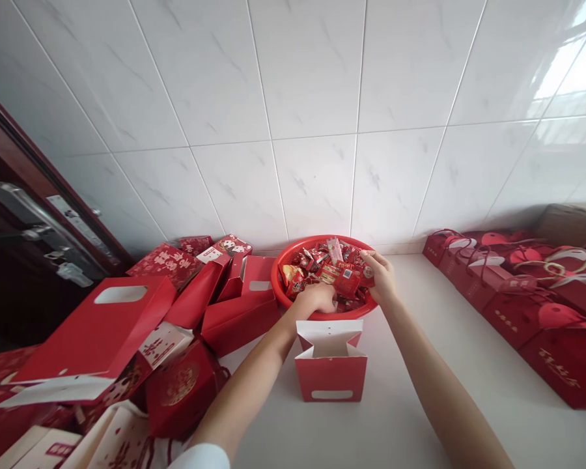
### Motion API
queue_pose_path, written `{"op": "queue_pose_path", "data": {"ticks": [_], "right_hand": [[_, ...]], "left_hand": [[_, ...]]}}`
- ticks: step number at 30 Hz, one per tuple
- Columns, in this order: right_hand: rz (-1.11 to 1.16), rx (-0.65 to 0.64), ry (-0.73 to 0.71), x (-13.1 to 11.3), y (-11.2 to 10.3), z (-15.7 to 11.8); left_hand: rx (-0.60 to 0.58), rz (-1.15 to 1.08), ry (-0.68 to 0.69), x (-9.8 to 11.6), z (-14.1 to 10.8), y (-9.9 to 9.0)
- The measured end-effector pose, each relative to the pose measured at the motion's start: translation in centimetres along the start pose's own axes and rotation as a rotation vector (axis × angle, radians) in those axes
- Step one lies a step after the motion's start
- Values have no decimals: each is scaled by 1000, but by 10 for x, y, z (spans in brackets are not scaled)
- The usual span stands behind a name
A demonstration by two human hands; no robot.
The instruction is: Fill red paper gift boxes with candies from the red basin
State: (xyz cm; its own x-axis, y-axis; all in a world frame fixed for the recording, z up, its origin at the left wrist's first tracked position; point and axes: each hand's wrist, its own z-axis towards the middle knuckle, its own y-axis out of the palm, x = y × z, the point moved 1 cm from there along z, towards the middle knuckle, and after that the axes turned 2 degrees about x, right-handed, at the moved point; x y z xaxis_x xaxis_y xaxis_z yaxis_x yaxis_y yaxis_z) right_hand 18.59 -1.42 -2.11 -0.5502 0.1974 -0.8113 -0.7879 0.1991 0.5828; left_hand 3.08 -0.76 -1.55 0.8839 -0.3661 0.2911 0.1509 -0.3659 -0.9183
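Note:
A round red basket (284,298) near the wall holds many wrapped sweets, mostly in red wrappers (349,280). My left hand (317,298) reaches into its front left part, the fingers buried among the sweets. At the basket's right side, my right hand (381,277) has its fingers closed on red-wrapped packets over the rim. In front of the basket, between my forearms, a small red box (331,374) stands upright with its top open and its white inside showing.
Red and patterned boxes (102,319) are heaped on the left. Rows of red gift bags (508,306) with handles stand on the right, beside a cardboard box (571,225). Behind is a tiled wall (312,189); a door handle (24,208) is at far left.

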Motion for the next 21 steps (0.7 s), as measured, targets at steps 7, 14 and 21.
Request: {"op": "queue_pose_path", "data": {"ticks": [7, 14, 21], "right_hand": [[1, 18, 16, 0, 1, 1], [-21, 5, 4, 0, 0, 1], [-6, 19, 19, -2, 3, 0]], "left_hand": [[15, 9, -51, 2, 10, 6], [17, -229, -21, -11, 7, 1], [238, -775, -38, -43, 6, -8]]}}
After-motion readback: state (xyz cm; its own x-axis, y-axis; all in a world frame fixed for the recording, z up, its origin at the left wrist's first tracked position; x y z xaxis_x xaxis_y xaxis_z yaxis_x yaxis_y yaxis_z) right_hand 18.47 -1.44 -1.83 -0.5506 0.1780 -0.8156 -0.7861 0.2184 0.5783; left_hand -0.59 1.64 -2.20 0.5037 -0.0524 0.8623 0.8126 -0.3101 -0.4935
